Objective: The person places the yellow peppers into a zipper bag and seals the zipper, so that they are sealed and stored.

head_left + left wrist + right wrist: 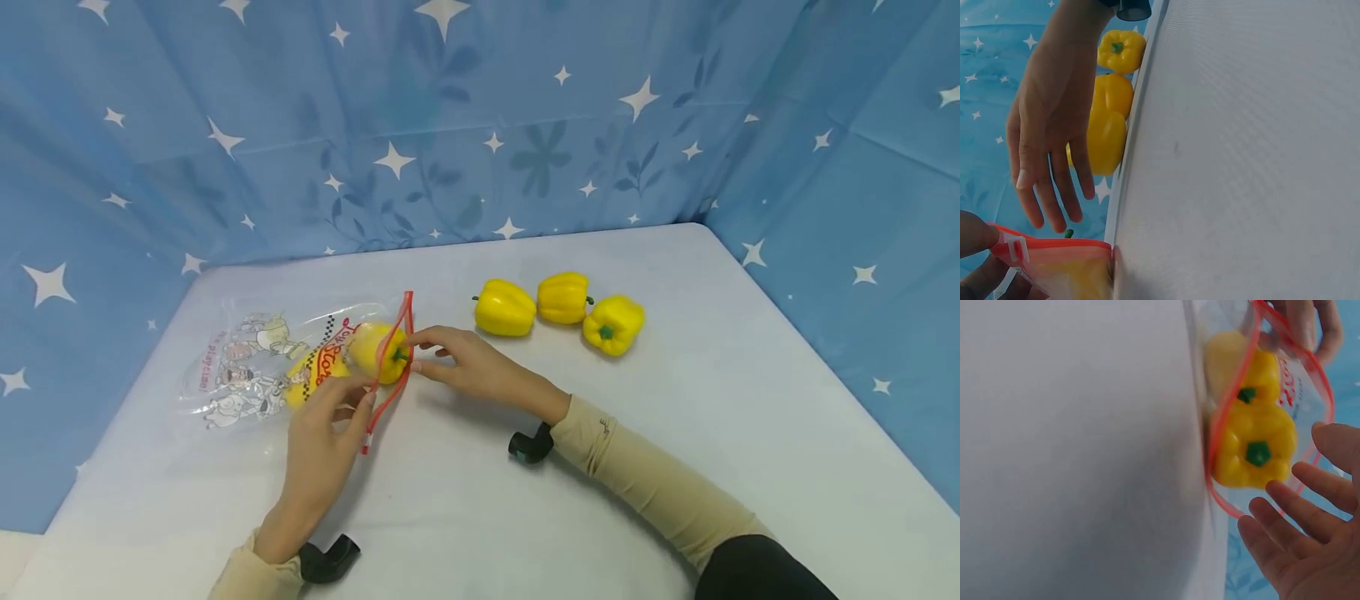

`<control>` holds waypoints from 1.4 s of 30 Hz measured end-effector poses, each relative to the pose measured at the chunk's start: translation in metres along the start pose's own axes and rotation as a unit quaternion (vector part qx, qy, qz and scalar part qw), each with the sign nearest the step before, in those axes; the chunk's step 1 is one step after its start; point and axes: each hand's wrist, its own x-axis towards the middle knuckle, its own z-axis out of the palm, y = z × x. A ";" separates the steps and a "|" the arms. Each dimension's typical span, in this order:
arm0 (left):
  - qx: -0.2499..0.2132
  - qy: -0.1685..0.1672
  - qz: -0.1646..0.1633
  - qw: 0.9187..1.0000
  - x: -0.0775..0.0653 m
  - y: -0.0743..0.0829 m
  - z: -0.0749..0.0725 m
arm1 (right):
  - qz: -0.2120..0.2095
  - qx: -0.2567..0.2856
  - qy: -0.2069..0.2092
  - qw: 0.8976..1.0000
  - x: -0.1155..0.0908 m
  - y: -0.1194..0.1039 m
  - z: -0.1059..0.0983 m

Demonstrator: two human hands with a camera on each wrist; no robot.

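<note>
Star-printed blue curtains [285, 183] back a white table [450, 517], where a clear printed bag [247, 367] lies at left, its mouth open. A person's left hand [322, 442] pinches the bag's red rim [386, 405] between thumb and fingers. Two yellow peppers, one nearer the opening [1255, 440] and one behind [1260, 372], sit inside; bagging appears partly done. Beside the mouth, the right hand [476, 367] holds nothing, fingers loosely extended; contact with the rim is unclear. At right, three more peppers [505, 308] lie outside, apparently left to bag.
</note>
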 end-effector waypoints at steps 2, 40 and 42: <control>-0.003 -0.005 -0.005 1.000 0.000 0.001 -0.001 | 0.000 -0.005 0.010 1.000 -0.001 -0.001 -0.005; -0.012 -0.004 -0.012 1.000 -0.001 0.002 -0.006 | 0.085 -0.168 0.019 0.982 -0.021 0.013 -0.106; -0.012 -0.003 -0.009 1.000 -0.001 0.002 -0.006 | 0.092 -0.177 0.009 0.980 -0.021 0.015 -0.106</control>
